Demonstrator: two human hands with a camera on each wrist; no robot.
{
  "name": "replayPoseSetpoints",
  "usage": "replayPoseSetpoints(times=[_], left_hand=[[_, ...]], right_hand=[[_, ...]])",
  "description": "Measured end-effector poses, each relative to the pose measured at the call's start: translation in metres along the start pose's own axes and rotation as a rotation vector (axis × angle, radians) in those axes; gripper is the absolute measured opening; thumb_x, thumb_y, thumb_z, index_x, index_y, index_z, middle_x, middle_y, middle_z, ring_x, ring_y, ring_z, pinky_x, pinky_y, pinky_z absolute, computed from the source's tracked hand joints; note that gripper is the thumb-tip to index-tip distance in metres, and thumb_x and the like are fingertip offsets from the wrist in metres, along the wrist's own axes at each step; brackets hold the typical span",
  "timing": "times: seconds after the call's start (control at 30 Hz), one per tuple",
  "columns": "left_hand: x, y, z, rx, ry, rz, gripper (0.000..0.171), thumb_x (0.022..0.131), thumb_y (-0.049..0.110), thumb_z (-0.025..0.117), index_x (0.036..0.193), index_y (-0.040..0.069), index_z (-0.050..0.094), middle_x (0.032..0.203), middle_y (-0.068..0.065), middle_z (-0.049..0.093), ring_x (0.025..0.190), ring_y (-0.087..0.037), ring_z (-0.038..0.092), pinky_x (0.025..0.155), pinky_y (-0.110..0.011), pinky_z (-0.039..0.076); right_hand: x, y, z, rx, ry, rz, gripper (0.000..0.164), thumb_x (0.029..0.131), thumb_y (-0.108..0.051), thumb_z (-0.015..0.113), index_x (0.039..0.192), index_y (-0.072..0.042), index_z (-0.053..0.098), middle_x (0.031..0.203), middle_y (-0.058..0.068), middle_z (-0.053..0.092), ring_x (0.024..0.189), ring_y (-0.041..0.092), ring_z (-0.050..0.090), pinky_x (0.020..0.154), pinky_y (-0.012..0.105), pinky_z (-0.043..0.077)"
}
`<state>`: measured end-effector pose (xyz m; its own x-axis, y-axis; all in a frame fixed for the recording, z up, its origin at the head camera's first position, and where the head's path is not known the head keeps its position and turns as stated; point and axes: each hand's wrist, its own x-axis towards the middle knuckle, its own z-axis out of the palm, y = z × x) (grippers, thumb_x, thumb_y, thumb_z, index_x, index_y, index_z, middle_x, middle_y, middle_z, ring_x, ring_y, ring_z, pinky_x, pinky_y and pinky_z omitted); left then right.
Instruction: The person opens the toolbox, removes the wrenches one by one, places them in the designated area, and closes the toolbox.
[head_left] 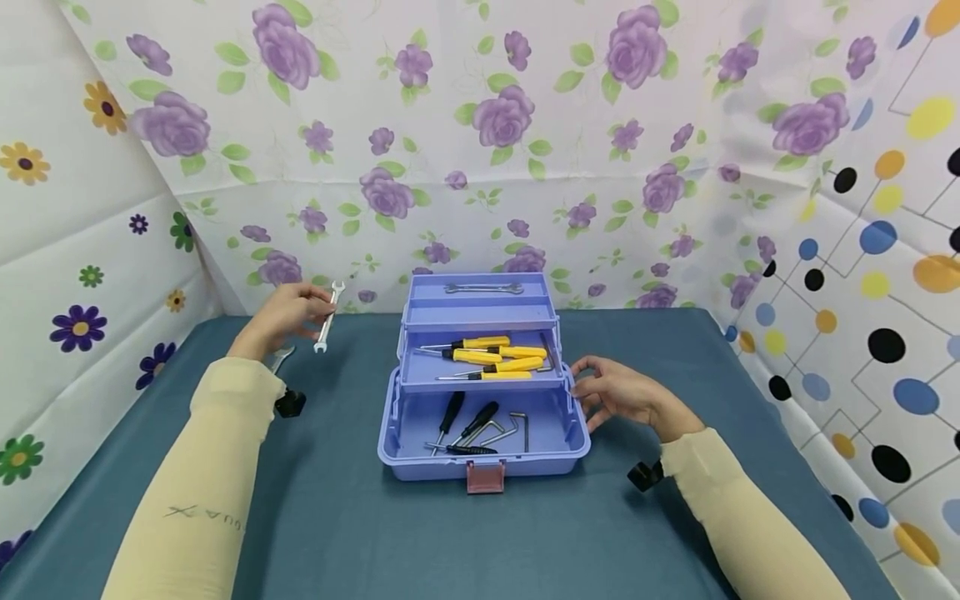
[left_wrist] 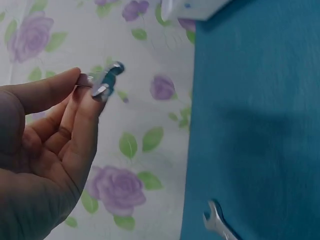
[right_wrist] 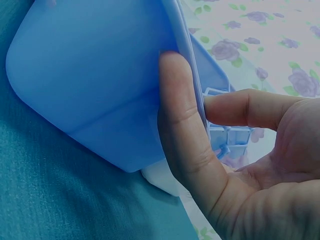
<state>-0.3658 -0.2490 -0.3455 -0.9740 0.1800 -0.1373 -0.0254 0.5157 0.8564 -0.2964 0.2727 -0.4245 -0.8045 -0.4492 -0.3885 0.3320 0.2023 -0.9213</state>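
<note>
Thumb and fingers of my left hand [head_left: 288,315] pinch a silver open-ended wrench [head_left: 328,321], raised at the left near the far table edge. The same wrench [left_wrist: 111,75] appears nearly end-on in the left wrist view. Below that wrist lies another wrench [head_left: 280,358] on the table, partly hidden by the sleeve. My right hand [head_left: 622,392] grips the right side rim of an open lilac toolbox [head_left: 558,467]. In the right wrist view, a finger [right_wrist: 175,85] lies along the box's outer wall, with the thumb across the rim.
Another wrench [head_left: 483,289] sits in the toolbox's top tray. Several yellow-handled screwdrivers [head_left: 517,364] fill the middle tray. Black-handled screwdrivers [head_left: 480,414] and hex keys [head_left: 527,433] lie in the bottom. A pink latch [head_left: 486,478] hangs in front. Flowered cloth [head_left: 450,233] backs the teal table [head_left: 420,542].
</note>
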Motion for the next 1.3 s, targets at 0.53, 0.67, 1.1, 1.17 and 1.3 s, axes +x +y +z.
replayPoseSetpoints(times=[0.53,0.67,1.1,1.17,1.3], left_hand=[[-0.011,-0.046,-0.010,0.175,-0.077,-0.121,0.036,0.109,0.012,0.054,0.134,-0.012,0.049,0.117,-0.025,0.060,0.102,-0.032,0.063,0.078,-0.043,0.063],[-0.014,-0.055,-0.010,0.221,-0.084,-0.146,0.034,0.109,0.011,0.054,0.132,-0.013,0.052,0.120,-0.028,0.061,0.102,-0.033,0.066,0.078,-0.044,0.063],[-0.017,-0.081,-0.015,0.227,-0.097,-0.268,0.012,0.106,0.003,0.054,0.112,-0.008,0.056,0.095,-0.017,0.062,0.082,-0.025,0.063,0.071,-0.041,0.062],[-0.017,-0.082,-0.015,0.229,-0.095,-0.277,0.010,0.105,0.002,0.053,0.109,-0.007,0.056,0.092,-0.017,0.061,0.079,-0.025,0.062,0.070,-0.041,0.061],[-0.015,-0.084,-0.014,0.246,-0.106,-0.302,0.008,0.104,0.001,0.054,0.101,-0.005,0.058,0.088,-0.015,0.060,0.076,-0.024,0.061,0.068,-0.039,0.061]], right_hand=[[-0.001,-0.001,-0.001,-0.008,0.005,0.000,0.047,0.101,-0.010,0.062,0.137,0.000,0.033,0.095,0.014,0.068,0.073,0.022,0.067,0.068,0.043,0.064],[-0.001,-0.001,0.000,-0.005,0.001,-0.001,0.047,0.101,-0.009,0.061,0.137,-0.001,0.032,0.095,0.014,0.068,0.073,0.021,0.067,0.068,0.042,0.065],[0.000,-0.002,0.001,-0.001,-0.006,0.004,0.049,0.100,-0.010,0.063,0.137,-0.001,0.032,0.094,0.014,0.068,0.072,0.020,0.067,0.068,0.042,0.065],[0.000,-0.001,0.001,-0.003,-0.007,0.002,0.048,0.100,-0.010,0.063,0.137,0.000,0.032,0.094,0.014,0.067,0.071,0.020,0.067,0.068,0.042,0.064],[0.000,-0.001,0.000,-0.007,-0.005,0.002,0.048,0.100,-0.010,0.063,0.136,0.000,0.033,0.093,0.014,0.066,0.071,0.021,0.066,0.068,0.042,0.064]])
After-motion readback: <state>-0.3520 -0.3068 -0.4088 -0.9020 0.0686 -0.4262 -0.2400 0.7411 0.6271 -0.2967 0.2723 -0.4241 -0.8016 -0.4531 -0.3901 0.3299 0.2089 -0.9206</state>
